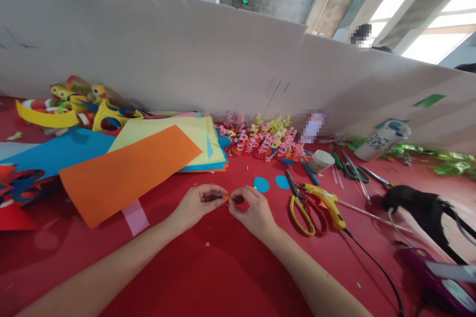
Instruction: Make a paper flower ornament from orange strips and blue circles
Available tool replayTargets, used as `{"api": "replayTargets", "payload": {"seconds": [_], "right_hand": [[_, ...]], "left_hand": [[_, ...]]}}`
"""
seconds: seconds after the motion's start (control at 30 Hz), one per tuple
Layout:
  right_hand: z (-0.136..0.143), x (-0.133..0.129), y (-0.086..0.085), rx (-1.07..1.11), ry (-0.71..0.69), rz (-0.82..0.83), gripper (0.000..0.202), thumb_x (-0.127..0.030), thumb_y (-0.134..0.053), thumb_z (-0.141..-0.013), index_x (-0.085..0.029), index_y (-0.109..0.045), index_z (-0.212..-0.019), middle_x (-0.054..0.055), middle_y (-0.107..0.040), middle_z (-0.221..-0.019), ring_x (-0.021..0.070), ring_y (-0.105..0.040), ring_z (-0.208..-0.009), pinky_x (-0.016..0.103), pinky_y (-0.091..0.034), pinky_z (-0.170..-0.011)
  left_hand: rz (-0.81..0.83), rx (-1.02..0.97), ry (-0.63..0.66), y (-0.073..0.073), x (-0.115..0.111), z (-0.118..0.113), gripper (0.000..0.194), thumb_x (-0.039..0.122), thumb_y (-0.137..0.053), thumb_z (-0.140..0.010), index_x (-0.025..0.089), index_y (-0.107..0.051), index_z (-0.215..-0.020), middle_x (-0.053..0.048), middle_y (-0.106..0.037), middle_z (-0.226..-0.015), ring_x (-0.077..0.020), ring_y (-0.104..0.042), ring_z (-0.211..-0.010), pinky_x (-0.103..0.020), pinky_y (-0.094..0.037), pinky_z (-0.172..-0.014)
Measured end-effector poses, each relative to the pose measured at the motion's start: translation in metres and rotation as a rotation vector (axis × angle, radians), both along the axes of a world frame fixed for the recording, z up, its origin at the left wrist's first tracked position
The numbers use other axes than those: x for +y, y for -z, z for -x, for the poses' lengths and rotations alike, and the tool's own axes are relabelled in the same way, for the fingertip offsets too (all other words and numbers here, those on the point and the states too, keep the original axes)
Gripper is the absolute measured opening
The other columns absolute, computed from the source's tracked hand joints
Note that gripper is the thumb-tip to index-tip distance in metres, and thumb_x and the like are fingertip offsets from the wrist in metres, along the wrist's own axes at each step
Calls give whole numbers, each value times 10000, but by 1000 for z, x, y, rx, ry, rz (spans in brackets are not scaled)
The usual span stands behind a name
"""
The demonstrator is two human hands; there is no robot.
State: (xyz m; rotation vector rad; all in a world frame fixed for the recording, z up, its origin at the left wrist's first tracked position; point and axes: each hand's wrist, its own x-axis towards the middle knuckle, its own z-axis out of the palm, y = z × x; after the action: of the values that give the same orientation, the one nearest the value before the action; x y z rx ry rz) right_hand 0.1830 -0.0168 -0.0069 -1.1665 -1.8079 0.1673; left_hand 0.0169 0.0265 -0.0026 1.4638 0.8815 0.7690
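A small orange piece of paper is pinched between the fingertips of my left hand. Close beside it, my right hand has its thumb and forefinger pressed together at the piece's right edge; what lies between those tips is too small to make out. Both hands are just above the red table. Two blue paper circles, one left and one right, lie beyond my right hand. Scissors with yellow and red handles rest to its right, beside a yellow glue gun.
An orange sheet overlaps stacked coloured paper at left. Pink and yellow curled paper pieces stand by the white partition. A small jar, a white bottle, a black object and a purple tape dispenser occupy the right.
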Motion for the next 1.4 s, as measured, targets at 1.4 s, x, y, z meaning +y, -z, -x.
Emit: {"api": "replayTargets", "payload": {"seconds": [1.4], "right_hand": [[-7,3,0,84,-45,109,82,-143,-539,-763,-195,-602,-774,16,-636,-686,134,-591,-629,247,-500,-616]], "left_hand": [[46,-22,-32,-2,-4,-1,214,261,-656,-696,177,-672,-892,-59,-709,-977,-205,-648,-914,-381,-491,-865]]}}
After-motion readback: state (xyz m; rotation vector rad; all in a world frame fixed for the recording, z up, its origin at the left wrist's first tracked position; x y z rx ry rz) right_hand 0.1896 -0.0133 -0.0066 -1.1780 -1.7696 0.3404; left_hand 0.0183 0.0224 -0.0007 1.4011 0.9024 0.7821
